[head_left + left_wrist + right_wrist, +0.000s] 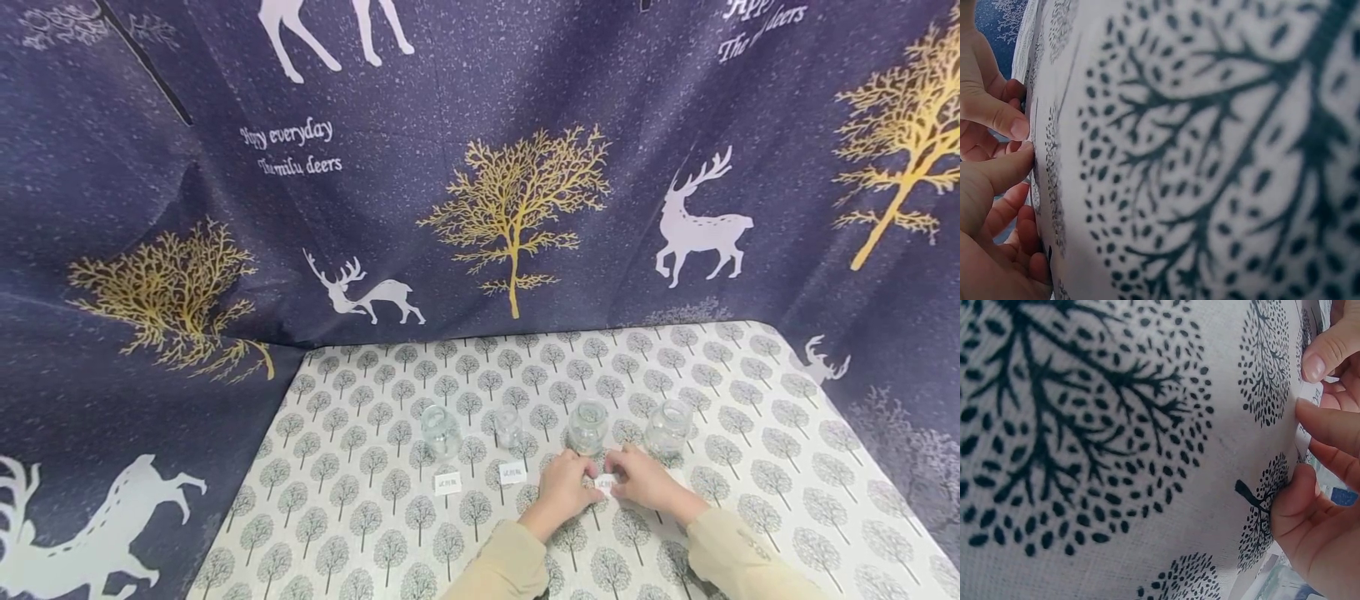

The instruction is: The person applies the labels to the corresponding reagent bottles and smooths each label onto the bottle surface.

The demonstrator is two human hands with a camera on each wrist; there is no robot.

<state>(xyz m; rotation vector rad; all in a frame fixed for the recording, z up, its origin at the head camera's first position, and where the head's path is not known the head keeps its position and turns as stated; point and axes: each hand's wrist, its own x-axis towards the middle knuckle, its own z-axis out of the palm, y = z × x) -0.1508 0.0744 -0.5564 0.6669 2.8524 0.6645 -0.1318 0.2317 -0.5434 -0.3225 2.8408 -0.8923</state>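
Note:
A small white label card (603,482) with printed characters lies on the patterned cloth between my two hands, in front of a clear glass jar (587,427). My left hand (564,488) pinches its left side between thumb and fingers. From the other side my right hand (647,480) pinches the right edge, its thumb low and fingers curled above. In the right wrist view, part of the label (1317,395) shows between the fingers; the rest is hidden. Behind my right hand stands another glass jar (669,428).
To the left stand a wide glass jar (441,432) and a narrower glass bottle (507,427). A label card (447,483) lies before the wide jar, another label (513,472) before the bottle. A deer-printed curtain (480,167) hangs behind the tree-patterned tablecloth (352,500).

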